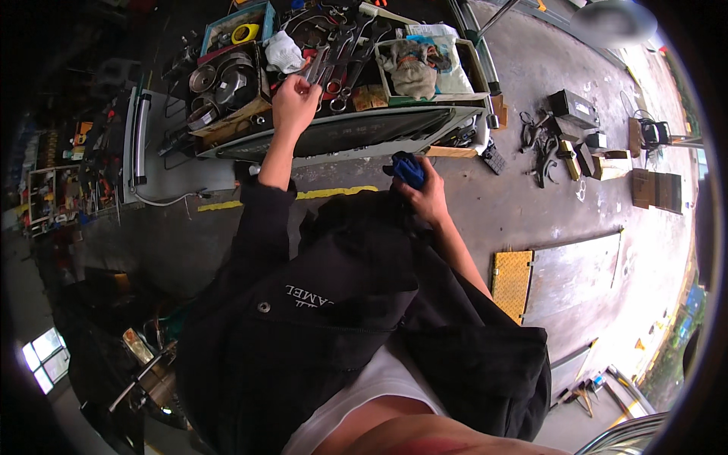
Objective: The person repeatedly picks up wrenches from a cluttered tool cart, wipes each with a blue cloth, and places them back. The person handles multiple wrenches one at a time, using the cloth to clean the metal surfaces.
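Observation:
My left hand [296,105] reaches over the front edge of a tool-laden bench, its fingers curled into a pinch beside several metal wrenches [341,72]. Whatever sits between those fingertips is too small to make out. A crumpled white cloth [284,53] lies just beyond this hand. Lower and to the right, away from the bench, my right hand [426,193] is closed around a bunched dark blue cloth [408,171].
Left of the wrenches stands a box of round metal parts [233,83], with a yellow tape measure [245,32] behind. A pale bin [479,80] at right holds work gloves [413,68]. Cardboard boxes [656,189] and a metal plate [580,269] are on the floor at right.

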`<state>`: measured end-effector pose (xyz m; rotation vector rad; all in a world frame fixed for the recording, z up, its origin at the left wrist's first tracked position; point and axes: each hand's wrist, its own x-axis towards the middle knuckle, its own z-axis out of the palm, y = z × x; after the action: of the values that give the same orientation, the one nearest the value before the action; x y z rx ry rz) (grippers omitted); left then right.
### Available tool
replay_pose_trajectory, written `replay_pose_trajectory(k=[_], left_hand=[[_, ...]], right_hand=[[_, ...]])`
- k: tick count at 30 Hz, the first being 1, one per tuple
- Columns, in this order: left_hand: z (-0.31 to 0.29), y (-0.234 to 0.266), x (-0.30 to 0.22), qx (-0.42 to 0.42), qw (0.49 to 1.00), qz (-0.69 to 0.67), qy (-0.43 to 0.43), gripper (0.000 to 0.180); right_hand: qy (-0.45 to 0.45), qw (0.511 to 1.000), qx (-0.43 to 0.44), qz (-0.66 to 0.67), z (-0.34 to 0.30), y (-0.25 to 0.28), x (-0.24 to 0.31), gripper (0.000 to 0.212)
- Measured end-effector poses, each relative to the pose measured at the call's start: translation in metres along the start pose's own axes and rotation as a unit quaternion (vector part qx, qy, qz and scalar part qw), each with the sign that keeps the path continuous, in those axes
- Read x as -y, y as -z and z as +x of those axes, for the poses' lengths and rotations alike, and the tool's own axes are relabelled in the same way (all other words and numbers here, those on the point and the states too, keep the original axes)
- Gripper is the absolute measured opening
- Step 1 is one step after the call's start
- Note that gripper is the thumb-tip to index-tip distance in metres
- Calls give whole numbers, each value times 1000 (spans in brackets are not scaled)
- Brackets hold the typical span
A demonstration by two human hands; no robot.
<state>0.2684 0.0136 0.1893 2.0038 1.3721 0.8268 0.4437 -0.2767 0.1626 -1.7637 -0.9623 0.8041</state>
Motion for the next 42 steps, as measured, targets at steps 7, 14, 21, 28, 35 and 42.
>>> replay_pose_trajectory(k=[7,14,21,28,35,42], left_hand=[[-65,18,5,74,910,-364,184,23],[-101,21,22,255,837,-428,225,32],[-125,19,7,298,857,-378,184,26],[-147,3,-17,242,917,-318,12,19],[-155,-6,-36,264,898,-351,5,21],[-150,-10,-45,279,922,-267,-30,23]], right_hand=[[-9,1000,9,-18,4,-6,3,56],[-2,997,57,47,16,-14,1,79],[-28,958,121,258,27,-14,26,52],[196,975,86,56,29,-16,46,40],[258,966,14,-11,29,-6,46,39],[87,947,94,296,23,-21,41,64]])
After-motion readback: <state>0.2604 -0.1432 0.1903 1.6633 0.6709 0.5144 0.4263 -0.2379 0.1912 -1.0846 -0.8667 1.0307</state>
